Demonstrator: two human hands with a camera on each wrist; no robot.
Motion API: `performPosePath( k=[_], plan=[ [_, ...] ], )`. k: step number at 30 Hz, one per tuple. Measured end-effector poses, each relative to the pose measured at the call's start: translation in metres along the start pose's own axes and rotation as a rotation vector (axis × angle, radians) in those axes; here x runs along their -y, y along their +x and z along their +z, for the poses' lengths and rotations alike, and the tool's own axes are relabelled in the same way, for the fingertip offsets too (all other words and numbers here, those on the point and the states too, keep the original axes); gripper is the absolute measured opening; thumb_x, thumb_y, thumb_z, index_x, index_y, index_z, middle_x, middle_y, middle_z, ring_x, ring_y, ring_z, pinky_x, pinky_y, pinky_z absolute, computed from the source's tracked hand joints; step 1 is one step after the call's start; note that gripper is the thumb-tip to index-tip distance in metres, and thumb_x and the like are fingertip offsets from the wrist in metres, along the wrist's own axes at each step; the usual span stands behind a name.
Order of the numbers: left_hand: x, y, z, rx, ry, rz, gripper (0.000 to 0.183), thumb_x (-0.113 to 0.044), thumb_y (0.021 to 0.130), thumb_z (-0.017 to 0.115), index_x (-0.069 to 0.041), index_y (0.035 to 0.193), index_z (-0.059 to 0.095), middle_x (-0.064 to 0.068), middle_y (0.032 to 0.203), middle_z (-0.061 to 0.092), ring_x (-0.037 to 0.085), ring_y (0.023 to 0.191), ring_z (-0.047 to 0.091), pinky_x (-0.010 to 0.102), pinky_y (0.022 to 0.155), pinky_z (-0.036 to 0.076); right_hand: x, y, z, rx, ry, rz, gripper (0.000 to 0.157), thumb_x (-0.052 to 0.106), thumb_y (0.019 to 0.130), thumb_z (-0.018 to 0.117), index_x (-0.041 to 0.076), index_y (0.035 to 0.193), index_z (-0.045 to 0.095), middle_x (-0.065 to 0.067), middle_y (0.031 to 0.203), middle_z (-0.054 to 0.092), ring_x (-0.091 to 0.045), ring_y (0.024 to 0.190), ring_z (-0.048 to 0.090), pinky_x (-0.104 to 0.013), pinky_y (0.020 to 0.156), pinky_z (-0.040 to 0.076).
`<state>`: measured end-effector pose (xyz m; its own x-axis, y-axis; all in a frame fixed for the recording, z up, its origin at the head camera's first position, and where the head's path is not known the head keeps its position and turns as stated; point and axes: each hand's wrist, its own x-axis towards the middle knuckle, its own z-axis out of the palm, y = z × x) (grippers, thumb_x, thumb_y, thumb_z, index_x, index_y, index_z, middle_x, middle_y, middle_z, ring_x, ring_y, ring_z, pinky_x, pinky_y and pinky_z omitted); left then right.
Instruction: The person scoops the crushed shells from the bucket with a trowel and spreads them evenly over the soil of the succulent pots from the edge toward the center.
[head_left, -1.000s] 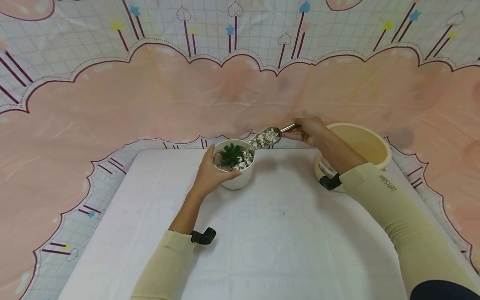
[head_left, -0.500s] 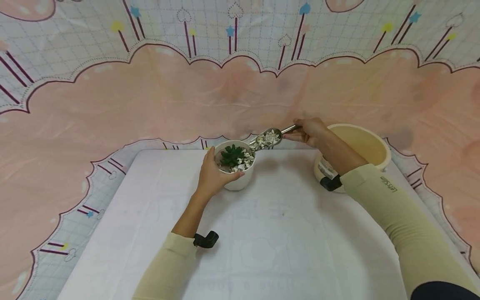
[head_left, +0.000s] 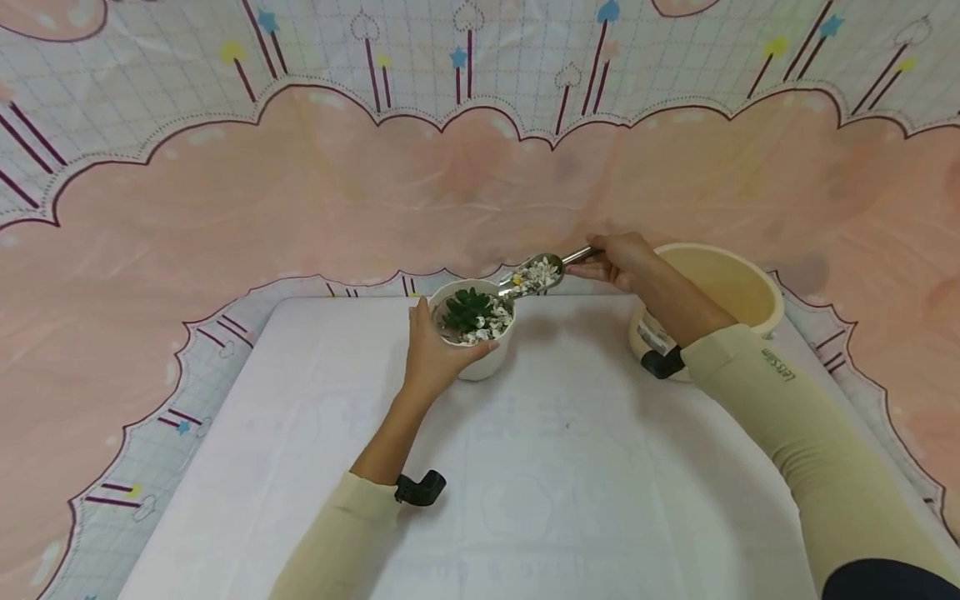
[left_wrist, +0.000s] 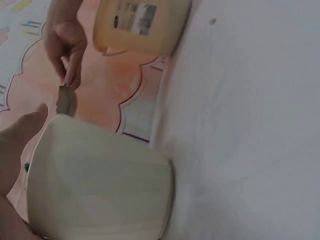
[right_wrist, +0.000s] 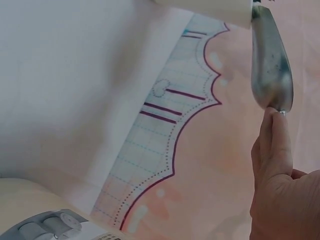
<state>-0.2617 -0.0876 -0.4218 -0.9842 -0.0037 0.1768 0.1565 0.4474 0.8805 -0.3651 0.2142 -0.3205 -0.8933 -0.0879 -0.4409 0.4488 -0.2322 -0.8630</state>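
Observation:
In the head view my left hand grips a white plant pot, thumb along the near side and fingers at the left rim. Inside the pot grows a dark green succulent, with white stone chips heaped on its right side. My right hand pinches the handle of a metal scoop. More pale chips fill the scoop, one yellow bit among them. Its tip lies right at the pot's right rim. From the left wrist the pot's smooth wall hides most of the plant.
A cream bucket with a printed label stands at the table's back right, partly behind my right forearm. The white table ends just behind the pot. Beyond it hangs a pink and white patterned cloth.
My left hand and the pot have shifted slightly right, bringing the succulent closer to the scoop. A yellow bit now shows in the scoop. The right hand has barely moved.

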Motion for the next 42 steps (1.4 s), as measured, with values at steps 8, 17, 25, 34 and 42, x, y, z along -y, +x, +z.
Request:
performPosePath(
  k=[8, 17, 25, 34, 42],
  plan=[
    [0.003, -0.002, 0.011, -0.088, 0.110, -0.008, 0.132, -0.041, 0.072, 0.099, 0.004, 0.165, 0.016, 0.027, 0.162, 0.029, 0.043, 0.146, 0.037, 0.059, 0.115, 0.038, -0.003, 0.000, 0.002, 0.007, -0.003, 0.006, 0.027, 0.016, 0.114, 0.044, -0.007, 0.124, 0.053, -0.024, 0.082, 0.073, -0.032, 0.069, 0.077, -0.034, 0.079, 0.061],
    [0.011, 0.006, 0.002, 0.012, 0.086, 0.027, 0.128, -0.038, 0.075, 0.096, 0.005, 0.165, 0.016, 0.027, 0.164, 0.028, 0.045, 0.149, 0.034, 0.061, 0.116, 0.036, -0.002, -0.002, 0.001, 0.005, -0.023, -0.026, 0.031, 0.018, 0.115, 0.044, -0.008, 0.131, 0.051, -0.023, 0.083, 0.074, -0.031, 0.073, 0.078, -0.034, 0.080, 0.061],
    [0.007, 0.005, 0.004, 0.018, 0.060, 0.002, 0.131, -0.037, 0.076, 0.096, 0.003, 0.166, 0.009, 0.026, 0.170, 0.016, 0.044, 0.155, 0.023, 0.059, 0.119, 0.030, -0.001, -0.002, 0.001, 0.006, -0.034, -0.029, 0.028, 0.016, 0.114, 0.045, -0.008, 0.127, 0.052, -0.022, 0.083, 0.074, -0.030, 0.073, 0.078, -0.035, 0.078, 0.061],
    [0.004, 0.005, 0.006, -0.016, 0.102, 0.011, 0.130, -0.040, 0.075, 0.096, 0.005, 0.165, 0.014, 0.029, 0.167, 0.021, 0.047, 0.152, 0.028, 0.062, 0.117, 0.033, 0.002, -0.004, 0.002, 0.016, -0.022, -0.034, 0.028, 0.016, 0.114, 0.045, -0.006, 0.130, 0.051, -0.021, 0.085, 0.074, -0.030, 0.076, 0.078, -0.036, 0.082, 0.060],
    [0.009, 0.012, -0.007, 0.094, 0.070, 0.023, 0.127, -0.037, 0.077, 0.095, 0.000, 0.167, 0.014, 0.024, 0.167, 0.026, 0.043, 0.152, 0.030, 0.061, 0.118, 0.032, 0.002, -0.003, -0.001, 0.023, -0.041, -0.050, 0.034, 0.017, 0.115, 0.043, -0.010, 0.134, 0.051, -0.020, 0.083, 0.075, -0.029, 0.073, 0.078, -0.033, 0.080, 0.061]
  ],
)
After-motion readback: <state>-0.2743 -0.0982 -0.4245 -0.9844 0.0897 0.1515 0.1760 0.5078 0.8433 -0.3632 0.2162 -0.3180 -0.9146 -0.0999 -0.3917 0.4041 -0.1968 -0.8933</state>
